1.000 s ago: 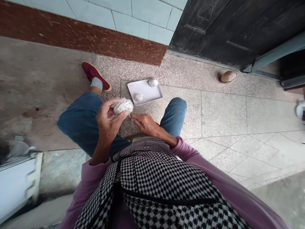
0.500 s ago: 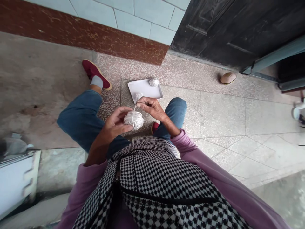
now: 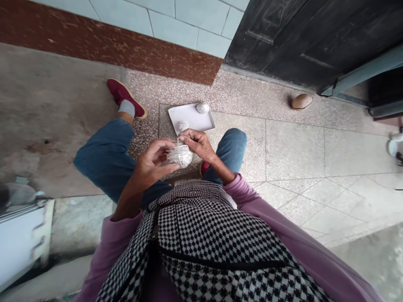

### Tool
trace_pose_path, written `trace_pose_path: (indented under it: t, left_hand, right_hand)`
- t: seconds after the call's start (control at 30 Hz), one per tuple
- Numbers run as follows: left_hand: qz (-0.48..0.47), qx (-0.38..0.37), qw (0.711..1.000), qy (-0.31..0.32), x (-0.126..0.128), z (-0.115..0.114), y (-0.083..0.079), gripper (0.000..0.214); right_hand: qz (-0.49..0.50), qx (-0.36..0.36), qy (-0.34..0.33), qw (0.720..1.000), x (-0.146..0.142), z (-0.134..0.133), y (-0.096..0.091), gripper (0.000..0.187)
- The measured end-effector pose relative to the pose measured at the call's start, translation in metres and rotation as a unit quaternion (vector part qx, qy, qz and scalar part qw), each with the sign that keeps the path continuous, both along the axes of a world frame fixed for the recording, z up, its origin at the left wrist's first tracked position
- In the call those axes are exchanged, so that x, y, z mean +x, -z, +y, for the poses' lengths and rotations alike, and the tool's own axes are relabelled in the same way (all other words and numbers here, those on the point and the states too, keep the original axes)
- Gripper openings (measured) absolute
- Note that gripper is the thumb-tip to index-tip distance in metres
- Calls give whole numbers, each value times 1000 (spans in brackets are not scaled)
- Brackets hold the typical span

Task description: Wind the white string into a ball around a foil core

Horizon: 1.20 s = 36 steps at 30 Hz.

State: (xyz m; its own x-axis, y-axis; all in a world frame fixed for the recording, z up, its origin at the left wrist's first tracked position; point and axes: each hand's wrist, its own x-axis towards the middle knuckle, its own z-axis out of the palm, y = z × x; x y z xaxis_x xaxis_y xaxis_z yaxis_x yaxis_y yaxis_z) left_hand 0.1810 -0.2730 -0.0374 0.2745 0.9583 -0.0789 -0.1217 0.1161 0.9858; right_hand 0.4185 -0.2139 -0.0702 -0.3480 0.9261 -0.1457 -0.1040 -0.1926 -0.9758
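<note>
Head view: left hand (image 3: 154, 161) cups white thread ball (image 3: 180, 156) from its left; right hand (image 3: 198, 144) pinches the ball's top from the right; both touching.

A white tray (image 3: 195, 119) lay on the speckled floor, carrying two wound balls, one (image 3: 203, 108) at its far corner and one (image 3: 183, 126) at its near edge. Left of the tray rested a dark red shoe (image 3: 124, 97). Beyond the tray ran a red-brown skirting band (image 3: 126, 50). To its right stood a black door (image 3: 299, 37), with a tan cap-shaped thing (image 3: 301, 101) lying at its foot.
</note>
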Motion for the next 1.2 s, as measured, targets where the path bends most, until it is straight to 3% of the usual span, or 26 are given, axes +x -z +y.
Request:
trace_pose_path:
  t: [0.13,0.27,0.43,0.57,0.7,0.77,0.9,1.0,1.1,1.2]
  left_hand:
    - [14,42,999,-18,-1,3,-2,56]
    - [-14,67,994,-82,-9,16,11,70]
    - [37,92,986,-136,-12,26,26,71]
    - [100,73,990,-73,-10,19,15,58]
    - [68,-14,997,43,-11,5,-3,57]
    - [33,-49,997,52,-12,-1,-6,59]
    - [-53,-40,997,-26,-10,-2,9,64]
    - [-95,-28,993,-69,-4,3,24,69]
    - [-107,-10,988,-113,4,10,34,74]
    - [-61,17,984,-169,7,17,38,73]
  right_hand:
    - [-21,-31,-36,999,-8,-2,-1,67]
    - [-81,-49,-96,991,-14,-33,-4,70]
    - [-116,23,-160,980,2,-64,-43,55]
    - [-115,107,-131,979,25,-39,-66,53]
    - [-69,144,-74,984,28,-1,-49,58]
    - [-51,114,-57,990,20,6,-32,63]
    - [-27,21,-55,998,-2,-10,0,74]
    - [-18,3,-52,998,-13,-26,12,81]
    - [-53,3,-62,997,-15,-37,11,79]
    - [-111,-4,-106,988,-10,-45,-5,68]
